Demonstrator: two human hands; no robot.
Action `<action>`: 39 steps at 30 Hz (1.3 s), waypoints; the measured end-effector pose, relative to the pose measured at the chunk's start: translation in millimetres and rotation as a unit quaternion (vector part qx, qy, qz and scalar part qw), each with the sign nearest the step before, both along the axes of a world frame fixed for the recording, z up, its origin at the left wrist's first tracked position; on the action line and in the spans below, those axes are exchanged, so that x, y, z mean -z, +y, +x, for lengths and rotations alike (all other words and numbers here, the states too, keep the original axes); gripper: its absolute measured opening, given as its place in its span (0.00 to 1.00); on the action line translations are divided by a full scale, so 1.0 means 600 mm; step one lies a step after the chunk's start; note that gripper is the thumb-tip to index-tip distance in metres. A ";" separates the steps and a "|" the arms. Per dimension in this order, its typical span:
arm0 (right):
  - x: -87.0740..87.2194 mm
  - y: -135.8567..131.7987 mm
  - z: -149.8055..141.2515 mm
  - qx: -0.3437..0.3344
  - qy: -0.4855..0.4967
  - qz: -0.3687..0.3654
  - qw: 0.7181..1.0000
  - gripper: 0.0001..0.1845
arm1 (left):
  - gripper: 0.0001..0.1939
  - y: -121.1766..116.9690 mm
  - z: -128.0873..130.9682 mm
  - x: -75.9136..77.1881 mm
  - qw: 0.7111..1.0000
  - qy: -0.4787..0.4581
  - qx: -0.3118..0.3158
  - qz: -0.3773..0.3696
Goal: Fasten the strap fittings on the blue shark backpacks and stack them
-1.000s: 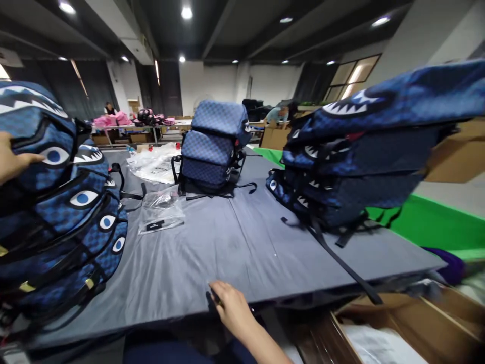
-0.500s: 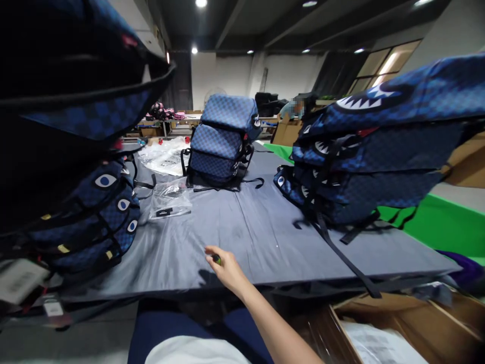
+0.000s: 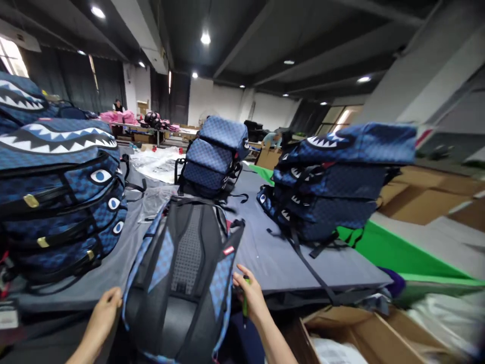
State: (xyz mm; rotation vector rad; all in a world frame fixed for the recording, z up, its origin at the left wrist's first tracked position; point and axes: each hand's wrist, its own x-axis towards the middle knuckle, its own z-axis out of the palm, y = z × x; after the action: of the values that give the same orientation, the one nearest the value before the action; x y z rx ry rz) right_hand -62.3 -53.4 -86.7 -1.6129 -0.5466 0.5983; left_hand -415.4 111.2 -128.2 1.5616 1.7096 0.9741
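A blue checkered backpack (image 3: 185, 273) lies back side up on the grey table (image 3: 273, 258), its black mesh padding and straps facing me. My left hand (image 3: 101, 316) grips its lower left edge with curled fingers. My right hand (image 3: 250, 298) is at its lower right edge, closed around a thin green pen-like object (image 3: 245, 298).
A pile of shark-face backpacks (image 3: 56, 197) stands at my left, another stack (image 3: 329, 192) at the right, a third (image 3: 215, 156) at the far middle. Clear plastic bags (image 3: 155, 164) lie behind. An open cardboard box (image 3: 364, 333) sits below the table's right edge. A green mat (image 3: 401, 253) lies beyond.
A backpack has come down from the left pile onto the table in front of me. My left hand now holds its edge. My right hand moved right and rests against the bag.
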 end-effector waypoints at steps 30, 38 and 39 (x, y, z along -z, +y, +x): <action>-0.026 0.077 0.007 -0.091 -0.367 -0.314 0.871 0.35 | 0.18 0.025 0.367 -0.169 0.628 0.268 0.529 0.503; -0.049 0.050 0.013 -0.075 -0.437 -0.219 0.869 0.39 | 0.23 0.048 0.425 -0.272 0.526 0.333 0.574 0.531; -0.044 0.049 0.013 -0.078 -0.440 -0.214 0.869 0.40 | 0.23 0.046 0.415 -0.279 0.511 0.331 0.584 0.537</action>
State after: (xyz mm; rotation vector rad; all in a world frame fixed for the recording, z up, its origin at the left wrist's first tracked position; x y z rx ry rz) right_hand -54.5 -23.8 -60.6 -2.2649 -1.2937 0.0452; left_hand -166.2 139.0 39.0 3.3919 -0.3832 0.5583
